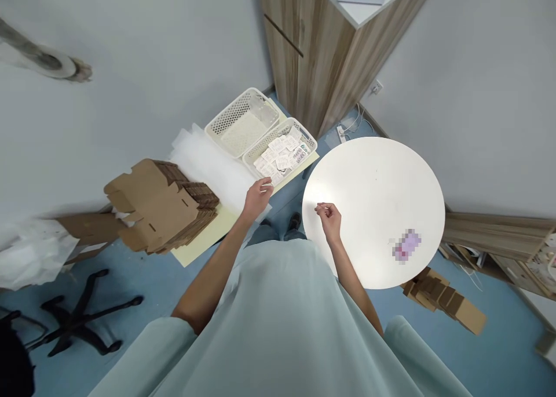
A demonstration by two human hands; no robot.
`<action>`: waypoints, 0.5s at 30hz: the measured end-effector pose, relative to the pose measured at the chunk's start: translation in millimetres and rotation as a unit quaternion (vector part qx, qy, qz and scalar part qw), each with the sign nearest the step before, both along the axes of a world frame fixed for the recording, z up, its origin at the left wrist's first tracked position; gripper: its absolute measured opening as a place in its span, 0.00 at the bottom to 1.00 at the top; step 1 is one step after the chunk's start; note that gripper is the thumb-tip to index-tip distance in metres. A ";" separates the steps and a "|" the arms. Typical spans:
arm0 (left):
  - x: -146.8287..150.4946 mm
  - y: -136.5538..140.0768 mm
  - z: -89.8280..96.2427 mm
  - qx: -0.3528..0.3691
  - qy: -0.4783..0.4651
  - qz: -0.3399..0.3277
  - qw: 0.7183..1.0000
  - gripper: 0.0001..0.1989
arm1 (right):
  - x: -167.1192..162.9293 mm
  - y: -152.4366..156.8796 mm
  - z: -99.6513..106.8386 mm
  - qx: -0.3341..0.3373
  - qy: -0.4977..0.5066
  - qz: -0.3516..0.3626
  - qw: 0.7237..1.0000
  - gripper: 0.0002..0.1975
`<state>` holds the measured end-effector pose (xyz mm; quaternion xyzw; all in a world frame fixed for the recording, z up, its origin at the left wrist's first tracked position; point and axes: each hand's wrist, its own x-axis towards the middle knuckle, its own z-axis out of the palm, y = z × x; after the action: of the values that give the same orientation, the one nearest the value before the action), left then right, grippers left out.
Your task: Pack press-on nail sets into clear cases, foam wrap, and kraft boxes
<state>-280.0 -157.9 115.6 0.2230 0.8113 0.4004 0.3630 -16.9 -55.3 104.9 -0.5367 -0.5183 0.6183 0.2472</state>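
Observation:
My left hand [259, 195] is by the near edge of a white plastic basket [310, 139], its fingers loosely extended and nothing visible in them. Inside that basket lies a pile of small white printed packets or cards [282, 160]. Over the left part of a round white table [369, 177], my right hand [329, 218] is closed in a pinch, thumb against fingertips. Whatever it may hold is too small to make out. A pixelated purple item [407, 246] rests on the table at the lower right.
A second white basket [238, 127] stands behind the first. Left of it lie translucent white sheets [208, 162] and stacked flat brown cardboard boxes [158, 208]. A wooden cabinet [313, 66] fills the corner. More cardboard [443, 298] is under the table; a chair base [80, 319] stands lower left.

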 end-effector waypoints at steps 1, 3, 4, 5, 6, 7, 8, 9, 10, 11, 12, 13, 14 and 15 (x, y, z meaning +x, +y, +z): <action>-10.6 7.1 -5.9 -0.008 0.014 -0.014 1.000 0.22 | -1.9 -1.9 0.7 0.001 -0.008 -0.005 1.000 0.12; -31.4 23.9 -19.6 -0.024 0.049 -0.048 0.997 0.23 | -6.2 -7.0 3.2 0.003 -0.024 -0.019 1.000 0.11; -41.2 33.4 -27.1 -0.030 0.067 -0.066 0.995 0.23 | -8.5 -10.1 5.1 0.005 -0.030 -0.028 0.999 0.11; -50.2 43.5 -34.7 -0.035 0.083 -0.086 0.992 0.24 | -11.1 -13.5 7.5 0.006 -0.034 -0.040 0.999 0.11; -58.2 54.0 -42.0 -0.038 0.099 -0.109 0.988 0.25 | -13.7 -17.2 10.6 0.007 -0.039 -0.052 0.998 0.12; -65.2 64.5 -49.0 -0.041 0.112 -0.136 0.983 0.26 | -16.5 -21.1 14.3 0.008 -0.043 -0.065 0.997 0.12; -71.1 74.8 -55.3 -0.043 0.123 -0.164 0.978 0.27 | -19.1 -25.3 18.6 0.011 -0.048 -0.078 0.996 0.12; -75.9 84.5 -61.0 -0.046 0.131 -0.192 0.972 0.28 | -21.7 -29.6 23.4 0.013 -0.053 -0.090 0.995 0.12; -79.7 93.6 -66.1 -0.049 0.136 -0.218 0.965 0.29 | -24.0 -34.2 28.5 0.016 -0.058 -0.101 0.993 0.12; -82.6 101.7 -70.5 -0.052 0.140 -0.241 0.959 0.30 | -26.0 -39.1 33.7 0.019 -0.063 -0.113 0.991 0.12; -84.6 108.7 -74.5 -0.054 0.145 -0.262 0.953 0.32 | -27.6 -44.1 38.7 0.023 -0.068 -0.125 0.990 0.13; -86.1 114.6 -78.1 -0.058 0.151 -0.281 0.946 0.34 | -28.7 -49.5 43.3 0.025 -0.074 -0.140 0.987 0.13; -87.0 119.2 -81.6 -0.062 0.159 -0.298 0.939 0.36 | -29.5 -55.2 47.2 0.028 -0.081 -0.156 0.984 0.13; -87.7 122.7 -84.9 -0.065 0.167 -0.313 0.933 0.38 | -29.9 -61.3 50.3 0.031 -0.088 -0.173 0.980 0.13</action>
<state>-367.7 -35.2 30.7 0.5056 0.7734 0.1701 0.3426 -46.8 -116.6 155.2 -0.6626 -0.4558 0.5005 0.3206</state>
